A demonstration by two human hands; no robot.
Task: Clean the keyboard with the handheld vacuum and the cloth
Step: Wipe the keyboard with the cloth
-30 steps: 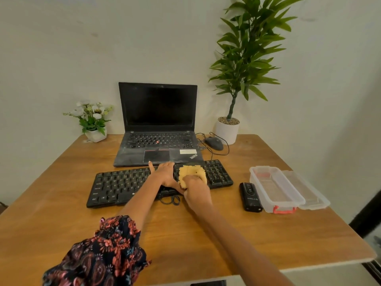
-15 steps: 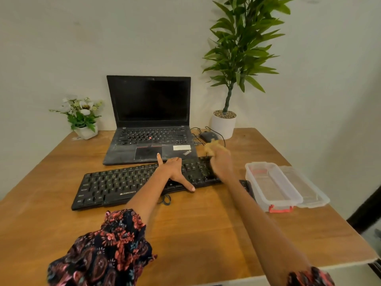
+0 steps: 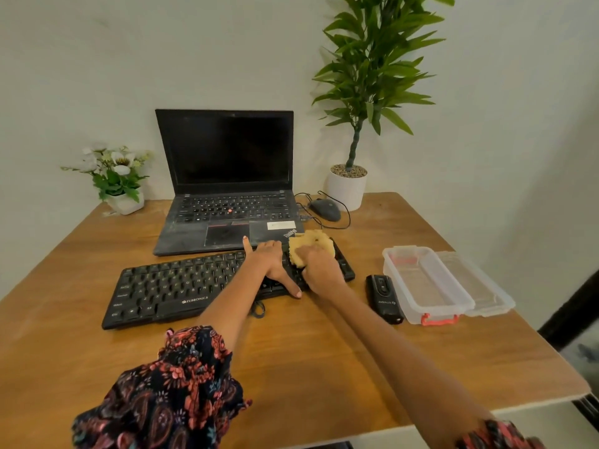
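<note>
Keyboard (image 3: 181,288) sits mid-desk, just near of the laptop (image 3: 227,202). I'm on the wiping step: my right hand (image 3: 321,270) presses the yellow cloth (image 3: 308,246) onto the right-end keys, fingers bunched around it, while my left hand (image 3: 270,262) lies flat with fingers spread, pinning the board. The handheld vacuum (image 3: 384,298) lies idle to the right. Next I'd guess wiping leftward, so the left hand has to shift.
</note>
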